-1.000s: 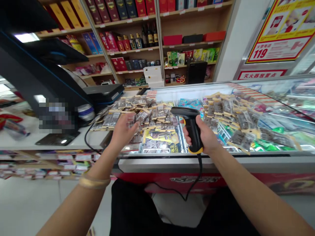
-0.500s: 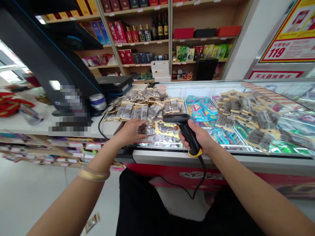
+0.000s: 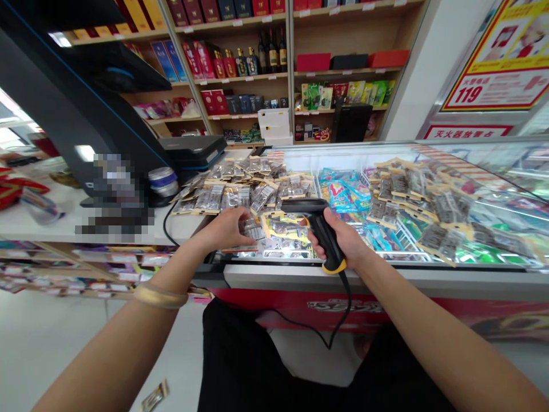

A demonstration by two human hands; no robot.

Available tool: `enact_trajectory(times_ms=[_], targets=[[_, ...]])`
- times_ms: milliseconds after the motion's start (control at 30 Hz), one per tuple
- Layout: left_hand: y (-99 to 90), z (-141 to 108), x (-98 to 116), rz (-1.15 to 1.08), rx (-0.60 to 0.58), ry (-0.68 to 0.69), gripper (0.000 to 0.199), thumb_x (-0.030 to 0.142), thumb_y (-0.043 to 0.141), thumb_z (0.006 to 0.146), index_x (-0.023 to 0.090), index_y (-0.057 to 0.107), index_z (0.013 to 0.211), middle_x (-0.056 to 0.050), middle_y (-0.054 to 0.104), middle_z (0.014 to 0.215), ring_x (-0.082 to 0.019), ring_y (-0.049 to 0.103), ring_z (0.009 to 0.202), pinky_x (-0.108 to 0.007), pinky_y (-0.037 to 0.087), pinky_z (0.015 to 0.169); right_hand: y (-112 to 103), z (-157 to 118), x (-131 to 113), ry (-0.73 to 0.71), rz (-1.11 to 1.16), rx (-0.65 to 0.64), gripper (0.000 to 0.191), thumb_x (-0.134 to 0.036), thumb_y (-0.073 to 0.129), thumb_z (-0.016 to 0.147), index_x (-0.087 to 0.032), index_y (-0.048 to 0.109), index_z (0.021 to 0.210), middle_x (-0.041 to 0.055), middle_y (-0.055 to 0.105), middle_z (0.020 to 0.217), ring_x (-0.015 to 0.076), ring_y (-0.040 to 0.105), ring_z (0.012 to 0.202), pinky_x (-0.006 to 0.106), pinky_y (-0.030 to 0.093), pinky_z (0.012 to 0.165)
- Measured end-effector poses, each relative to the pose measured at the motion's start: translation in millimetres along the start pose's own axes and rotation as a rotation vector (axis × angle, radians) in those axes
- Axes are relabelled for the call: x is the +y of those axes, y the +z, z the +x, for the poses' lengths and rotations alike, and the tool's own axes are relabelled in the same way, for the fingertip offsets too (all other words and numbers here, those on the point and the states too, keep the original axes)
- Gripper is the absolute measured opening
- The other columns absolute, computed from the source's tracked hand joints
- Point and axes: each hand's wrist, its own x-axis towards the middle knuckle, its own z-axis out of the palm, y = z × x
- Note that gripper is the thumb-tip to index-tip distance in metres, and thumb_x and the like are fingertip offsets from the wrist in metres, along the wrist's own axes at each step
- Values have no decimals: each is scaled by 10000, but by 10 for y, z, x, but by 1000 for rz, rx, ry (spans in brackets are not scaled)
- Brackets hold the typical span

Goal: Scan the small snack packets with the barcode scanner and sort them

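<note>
My right hand [image 3: 346, 237] is wrapped round the handle of a black and yellow barcode scanner [image 3: 326, 236]. The scanner's head points left and its cable hangs down in front of the freezer. With thumb and fingers, my left hand [image 3: 229, 229] grips the left end of a small clear-and-tan snack packet [image 3: 255, 229], at the front of the heap of similar packets [image 3: 240, 194]. The scanner's nose is up and to the right of that packet. A second pile of such packets [image 3: 405, 186] lies on the glass to the right.
Under the packets is a glass-topped freezer [image 3: 386, 276] with blue bags [image 3: 345, 191] showing inside. A checkout monitor stand [image 3: 103, 131] and stacked tape rolls [image 3: 163, 182] stand on the left counter. One packet [image 3: 155, 396] lies on the floor.
My left hand's fingers have closed on a packet at the front of the heap. The scanner stays in my right hand. The whole view has shifted slightly.
</note>
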Motion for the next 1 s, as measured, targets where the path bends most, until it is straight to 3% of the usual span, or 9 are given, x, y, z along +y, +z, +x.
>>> enact_trajectory(times_ms=[100,233,367,500,633,733,833,1000], targets=[[4,16,-3,-198,58,-55,558,492,831,496,218,619,934,-25,696,868,-222,639,804,-341,501,764,-18,-7,1,-5,4,-8,546,-661,522,953,-146,670,1059,-18,566,590,91,486,394,194,421,365],[-91,-10,0,-414,55,-165,462,443,868,485,205,652,818,66,544,588,-140,516,595,-255,403,575,-17,-22,-5,-6,12,-29,552,-654,503,963,-136,668,1064,-11,566,598,95,497,407,195,429,373],[-181,-25,115,-828,154,-309,361,387,870,576,192,660,796,23,653,670,-142,587,614,-236,448,544,-22,-44,-36,-22,18,-31,567,-665,505,954,-139,665,1090,-19,551,585,96,486,407,191,416,369],[10,196,400,-1258,323,-315,255,264,804,675,187,658,870,-12,719,776,-175,688,752,-283,556,674,-114,-77,-109,-67,-6,-13,566,-681,595,893,-153,666,1085,-25,562,585,92,479,402,193,413,369],[385,617,750,-1405,379,-159,261,306,803,694,183,671,883,-63,765,912,-250,715,1039,-400,551,956,-278,-129,-210,-66,-78,19,583,-687,625,867,-149,666,1089,-24,563,586,93,479,401,193,412,365],[588,869,948,-1435,395,-66,275,309,775,713,189,681,942,-64,778,984,-252,699,1132,-414,506,1053,-404,-173,-272,-70,-138,35,603,-692,633,857,-141,671,1099,-15,563,592,97,483,416,196,423,372],[668,977,1014,-1441,389,-31,302,308,745,735,194,673,1006,-55,781,999,-242,705,1127,-411,501,1071,-492,-206,-301,-96,-145,76,628,-713,638,837,-142,673,1095,-10,564,599,100,480,428,195,422,368],[666,949,923,-1394,392,-33,316,323,728,746,184,652,1019,-54,774,1022,-229,703,1115,-401,493,1077,-504,-230,-305,-126,-130,98,650,-728,693,776,-152,678,1078,-17,553,606,97,479,430,193,420,362]])
